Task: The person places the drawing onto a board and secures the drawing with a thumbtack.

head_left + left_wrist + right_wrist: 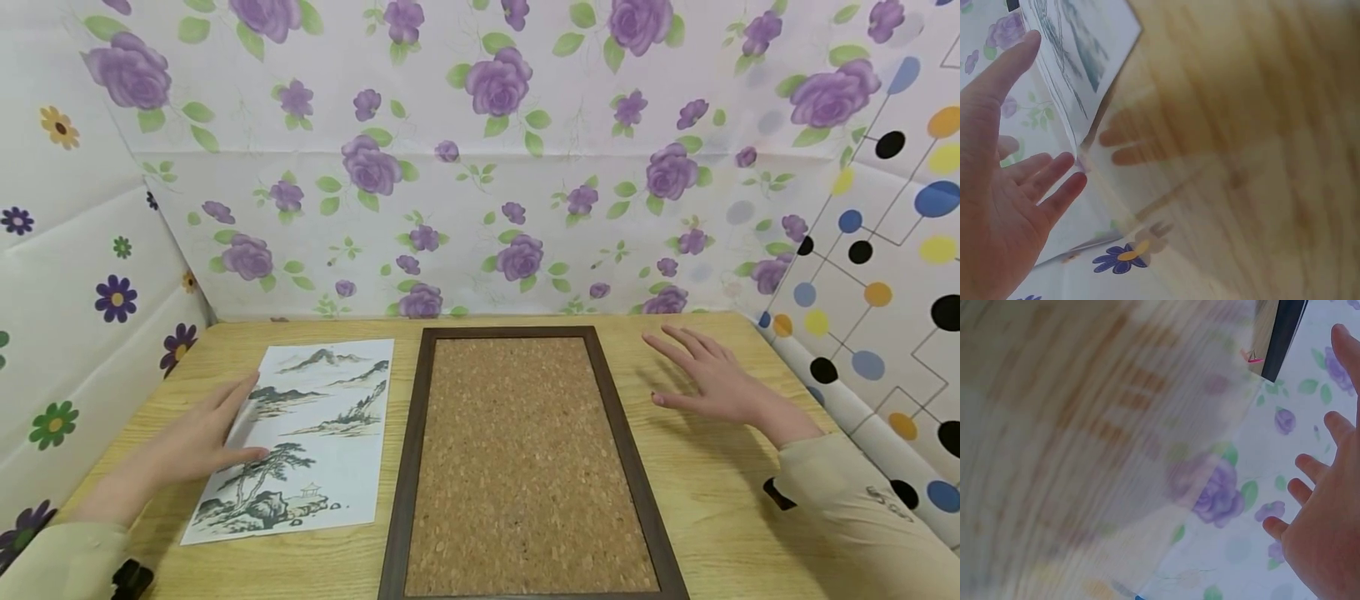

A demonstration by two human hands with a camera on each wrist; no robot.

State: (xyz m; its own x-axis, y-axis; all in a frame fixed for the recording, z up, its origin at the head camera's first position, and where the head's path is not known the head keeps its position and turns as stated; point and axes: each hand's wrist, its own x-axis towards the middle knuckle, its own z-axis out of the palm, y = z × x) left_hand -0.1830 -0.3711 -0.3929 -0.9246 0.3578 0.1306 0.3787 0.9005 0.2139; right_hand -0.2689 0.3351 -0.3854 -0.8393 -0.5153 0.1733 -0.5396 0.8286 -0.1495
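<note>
A white sheet of paper printed with an ink landscape of mountains, a pine tree and a pavilion lies on the left of the table. My left hand is at its left edge, fingers extended and thumb over the sheet; the left wrist view shows no pinch on the paper. Right of the sheet lies a cork board in a dark brown frame. My right hand hovers over the table on the board's right side, fingers spread, holding nothing.
The light wood-grain table is bounded by a purple-flowered cloth behind, a daisy-patterned cloth at left and a dotted cloth at right. Beside the frame's corner in the right wrist view, a small pink mark shows.
</note>
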